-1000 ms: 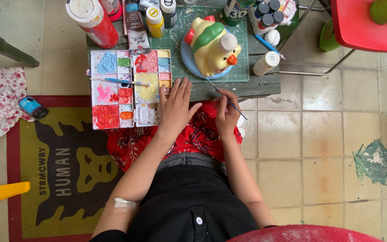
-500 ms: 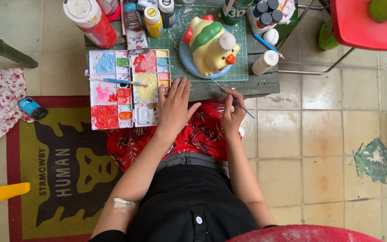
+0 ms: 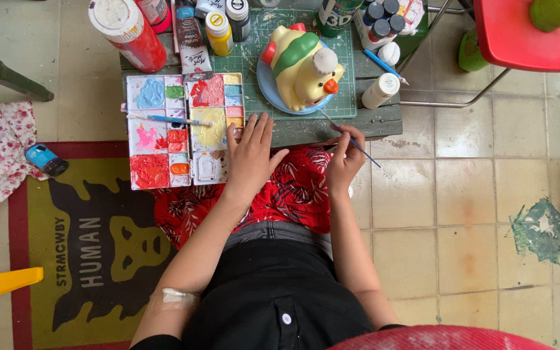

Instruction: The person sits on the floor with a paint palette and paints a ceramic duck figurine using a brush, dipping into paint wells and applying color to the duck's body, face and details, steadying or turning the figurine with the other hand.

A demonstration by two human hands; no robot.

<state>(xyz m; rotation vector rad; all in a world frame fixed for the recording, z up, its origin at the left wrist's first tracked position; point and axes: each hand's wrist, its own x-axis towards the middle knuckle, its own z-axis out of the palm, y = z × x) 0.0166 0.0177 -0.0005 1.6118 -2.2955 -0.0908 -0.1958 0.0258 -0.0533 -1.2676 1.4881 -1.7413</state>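
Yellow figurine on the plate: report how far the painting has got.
Done: the figurine already shows yellow body, green and red bands, orange beak. In hand: right hand holds a thin brush near its base; left hand rests beside the palette. Left: its cap looks unpainted white.

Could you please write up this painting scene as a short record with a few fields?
Setting: small green table on a tiled floor, seen from above.
Left hand: flat, fingers spread, on the table edge beside the paint palette.
Right hand: holds a thin paintbrush, tip towards the figurine.
Figurine: yellow chick shape with a green band, lying on a blue plate.
Palette: two trays of mixed colours, a second brush across them.
Nearby: paint bottles along the far side, red chair to the right.
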